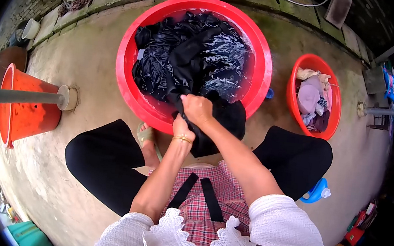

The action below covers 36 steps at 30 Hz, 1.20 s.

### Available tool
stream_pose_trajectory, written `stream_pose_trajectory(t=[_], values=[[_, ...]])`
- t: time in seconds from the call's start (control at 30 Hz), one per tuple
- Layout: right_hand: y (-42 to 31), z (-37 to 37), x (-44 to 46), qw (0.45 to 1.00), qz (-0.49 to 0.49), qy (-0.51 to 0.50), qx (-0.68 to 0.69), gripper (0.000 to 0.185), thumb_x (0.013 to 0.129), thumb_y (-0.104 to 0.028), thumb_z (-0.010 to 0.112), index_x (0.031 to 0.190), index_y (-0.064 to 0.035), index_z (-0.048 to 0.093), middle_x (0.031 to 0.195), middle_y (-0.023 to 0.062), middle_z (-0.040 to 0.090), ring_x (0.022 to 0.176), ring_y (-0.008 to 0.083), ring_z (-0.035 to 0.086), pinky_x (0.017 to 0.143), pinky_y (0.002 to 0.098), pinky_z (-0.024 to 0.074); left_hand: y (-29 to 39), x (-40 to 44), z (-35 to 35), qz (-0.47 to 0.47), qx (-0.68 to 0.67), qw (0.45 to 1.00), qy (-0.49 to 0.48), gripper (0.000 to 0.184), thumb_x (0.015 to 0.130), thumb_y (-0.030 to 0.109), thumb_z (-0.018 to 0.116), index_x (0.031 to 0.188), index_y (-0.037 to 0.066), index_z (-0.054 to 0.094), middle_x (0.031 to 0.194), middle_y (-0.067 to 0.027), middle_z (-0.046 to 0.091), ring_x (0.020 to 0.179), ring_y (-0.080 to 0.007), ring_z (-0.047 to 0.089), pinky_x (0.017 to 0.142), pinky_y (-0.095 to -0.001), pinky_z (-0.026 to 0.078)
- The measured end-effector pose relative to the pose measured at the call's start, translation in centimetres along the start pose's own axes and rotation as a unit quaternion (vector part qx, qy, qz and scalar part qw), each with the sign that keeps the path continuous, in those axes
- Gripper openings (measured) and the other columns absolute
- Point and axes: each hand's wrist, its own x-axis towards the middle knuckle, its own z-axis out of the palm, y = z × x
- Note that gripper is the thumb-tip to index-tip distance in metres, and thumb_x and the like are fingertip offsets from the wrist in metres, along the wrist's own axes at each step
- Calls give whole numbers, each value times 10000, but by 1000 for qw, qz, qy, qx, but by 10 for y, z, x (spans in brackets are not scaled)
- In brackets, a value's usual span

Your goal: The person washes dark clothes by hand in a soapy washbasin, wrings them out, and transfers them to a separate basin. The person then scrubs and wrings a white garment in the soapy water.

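A large red basin (265,72) stands in front of me, holding dark wet clothes (155,61) in soapy water. Over its near rim, my left hand (182,127) and my right hand (196,108) are both closed round a black garment (187,57). The right hand sits a little farther out than the left, close beside it. Part of the garment stretches into the basin, and a bunched black part (225,123) hangs over the near right rim. What lies under the water is hidden.
To the right is a smaller red basin (291,101) with light-coloured clothes. A blue bottle (315,192) lies by my right knee. On the left, an orange bucket (34,118) stands behind a metal pole (22,98). Another pole (390,112) is at the far right.
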Motion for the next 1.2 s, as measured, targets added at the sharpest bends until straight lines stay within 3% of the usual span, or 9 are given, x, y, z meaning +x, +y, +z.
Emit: stream_pose_trajectory(t=[0.2,0.27,0.33,0.4,0.47,0.8,0.93,1.07,1.2], values=[[-2,-12,-7,999,7,31,-25,373,861,-355,525,603,-92,585,575,155,595,554,345,605,516,438,480,3,-2,6,-17,11,996,-88,321,881,335,585,1002,38,607,925,-50,632,827,-162,612,720,-289,495],[-32,-25,-40,991,-103,21,84,319,827,-303,566,606,-75,594,552,154,590,537,307,618,505,402,487,-2,44,-64,-23,-21,897,-441,283,943,366,422,947,130,579,911,-33,614,890,-155,594,780,-287,475],[-48,-27,-58,976,-165,43,137,317,823,-300,573,593,-82,575,544,153,577,529,309,610,506,408,481,10,-12,-29,111,62,965,-229,326,943,354,368,971,123,597,921,-15,609,893,-145,583,774,-302,478],[-32,-22,-41,985,-124,14,123,315,844,-319,552,634,-88,596,589,162,597,542,327,609,527,403,490,-16,73,-72,79,-109,828,-545,319,951,376,400,1012,123,584,934,-47,621,885,-160,603,785,-307,497],[-1,-16,-1,1000,-7,10,20,347,873,-351,504,687,-85,625,653,173,620,601,349,619,565,427,498,12,-1,7,-21,32,998,-45,298,951,307,437,1108,91,570,1007,-64,621,942,-188,596,834,-319,491],[73,-99,9,881,-27,-462,102,631,722,-462,671,1111,29,596,1036,251,613,1003,343,583,858,372,437,66,0,27,104,185,957,-200,261,929,246,523,990,12,621,857,-52,633,747,-170,588,746,-273,480],[51,-142,28,947,43,-314,-43,332,601,-246,725,789,16,648,993,178,631,895,345,601,759,372,473,61,-3,24,99,220,939,-246,227,864,194,601,989,6,616,877,-41,605,802,-167,556,756,-272,459],[41,-145,37,989,-79,-30,118,213,595,-117,685,658,37,553,694,100,623,657,253,612,608,354,458,48,6,17,428,634,603,-228,300,730,140,671,973,-26,614,912,-118,574,976,-247,521,854,-326,392],[50,-114,43,824,121,10,553,203,594,36,589,559,-85,430,570,-60,389,543,56,358,505,233,287,56,6,19,385,583,704,-130,179,753,98,645,896,-7,621,849,-75,614,834,-208,578,750,-304,446]])
